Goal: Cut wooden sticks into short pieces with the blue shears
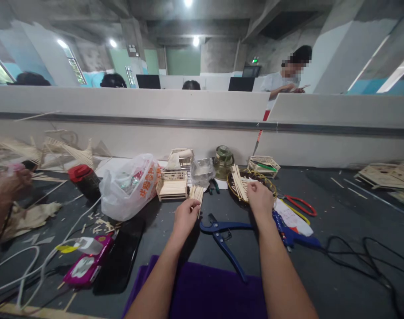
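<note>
My left hand is closed round a small bundle of thin wooden sticks, which points away from me. At the round woven basket, my right hand reaches over the rim with its fingers pinched together. Whatever is between those fingertips is too small to make out. More pale wooden sticks lean in the basket beside them. Between my forearms lies a blue-handled cutter, with a blue glue gun to the right of my right wrist.
Behind my left hand stand a small stick-built bench and a plastic bag. A dark phone, a magenta device and white cables lie left. Red-handled pliers lie right. Another person's hand is at far left.
</note>
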`<action>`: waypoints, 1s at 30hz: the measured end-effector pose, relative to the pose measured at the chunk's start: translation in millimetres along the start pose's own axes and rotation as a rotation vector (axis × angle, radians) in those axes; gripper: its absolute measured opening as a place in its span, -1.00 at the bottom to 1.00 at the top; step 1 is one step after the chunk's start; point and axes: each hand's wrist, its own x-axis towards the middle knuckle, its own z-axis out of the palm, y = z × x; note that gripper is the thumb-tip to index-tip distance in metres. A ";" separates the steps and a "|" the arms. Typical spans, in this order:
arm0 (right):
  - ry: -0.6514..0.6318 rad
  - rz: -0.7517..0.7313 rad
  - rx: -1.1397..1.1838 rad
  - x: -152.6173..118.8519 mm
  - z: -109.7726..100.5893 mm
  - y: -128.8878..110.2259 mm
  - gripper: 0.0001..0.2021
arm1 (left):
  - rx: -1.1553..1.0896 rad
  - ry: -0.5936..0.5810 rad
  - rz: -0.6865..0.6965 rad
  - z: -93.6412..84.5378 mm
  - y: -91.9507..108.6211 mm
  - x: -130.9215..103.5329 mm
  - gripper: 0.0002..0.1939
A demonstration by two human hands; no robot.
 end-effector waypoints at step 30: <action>0.072 -0.310 0.491 -6.3 -1.0 -17.1 -0.73 | -0.203 0.185 0.248 2.2 21.7 -4.7 -0.75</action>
